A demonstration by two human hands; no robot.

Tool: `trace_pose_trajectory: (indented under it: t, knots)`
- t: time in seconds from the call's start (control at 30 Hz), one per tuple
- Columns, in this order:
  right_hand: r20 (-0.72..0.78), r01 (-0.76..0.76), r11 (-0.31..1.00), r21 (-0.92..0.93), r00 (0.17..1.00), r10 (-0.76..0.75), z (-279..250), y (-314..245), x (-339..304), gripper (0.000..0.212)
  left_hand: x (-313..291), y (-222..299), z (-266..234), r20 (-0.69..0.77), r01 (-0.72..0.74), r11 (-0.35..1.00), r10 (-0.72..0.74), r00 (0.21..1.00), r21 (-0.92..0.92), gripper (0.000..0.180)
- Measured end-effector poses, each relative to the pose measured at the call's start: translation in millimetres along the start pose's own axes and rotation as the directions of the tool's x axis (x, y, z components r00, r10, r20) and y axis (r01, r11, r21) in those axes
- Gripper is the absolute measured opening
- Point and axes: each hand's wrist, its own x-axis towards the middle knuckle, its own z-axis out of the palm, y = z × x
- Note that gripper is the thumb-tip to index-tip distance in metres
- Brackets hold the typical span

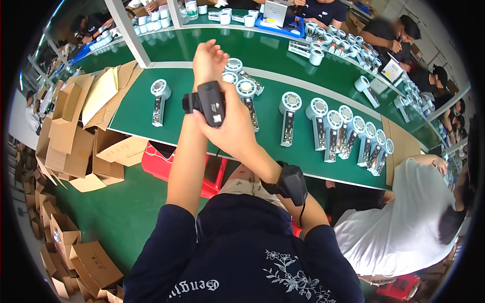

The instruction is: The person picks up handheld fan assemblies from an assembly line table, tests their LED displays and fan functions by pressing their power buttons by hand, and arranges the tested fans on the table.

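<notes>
Black covers the left wrist device [209, 103] and the right wrist device [293, 183], while the shirt [237, 247] is navy, printed with white flowers and white lettering, over beige shorts [237, 184] with small dark patches. The tabletop [134, 108] is deep green with a pale edge, and the units [291, 101] on it have pale blue-white round heads and dark strips down their handles. The cardboard boxes [83, 156] are tan brown, the sheet [103, 96] pale yellow, the stool [157, 165] bright red, the floor [131, 212] green, and the co-worker's top [399, 222] light grey
</notes>
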Motion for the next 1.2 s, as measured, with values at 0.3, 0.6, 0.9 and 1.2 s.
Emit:
trace_pose_trajectory:
  t: [0.3, 0.6, 0.9, 1.2]
  knots:
    - [0.233, 0.024, 0.869, -0.495, 0.966, 0.107, 29.0, -25.5, 30.3, 0.049, -3.9, -22.7, 1.0, 0.945, -0.828, -0.457, 0.159, 0.285, 0.326, 0.01]
    - [0.044, -0.382, 0.878, -0.287, 0.911, 0.41, -84.4, 89.7, 24.7, 0.043, -57.8, -39.3, -108.4, 0.299, -0.311, 0.032, 0.196, 0.934, 0.95, 0.035]
    - [0.061, -0.338, 0.777, -0.531, 0.9, 0.433, -49.4, 125.7, -12.4, 0.055, -47.2, -74.1, -96.0, 0.156, -0.156, 0.013, -0.078, 0.985, 0.988, 0.048]
    - [0.283, -0.714, 0.7, -0.001, 0.671, 0.686, -90.8, 86.8, -29.7, 0.043, -78.7, -61.1, -113.8, 0.171, 0.195, 0.654, -0.452, 0.875, 0.731, 0.041]
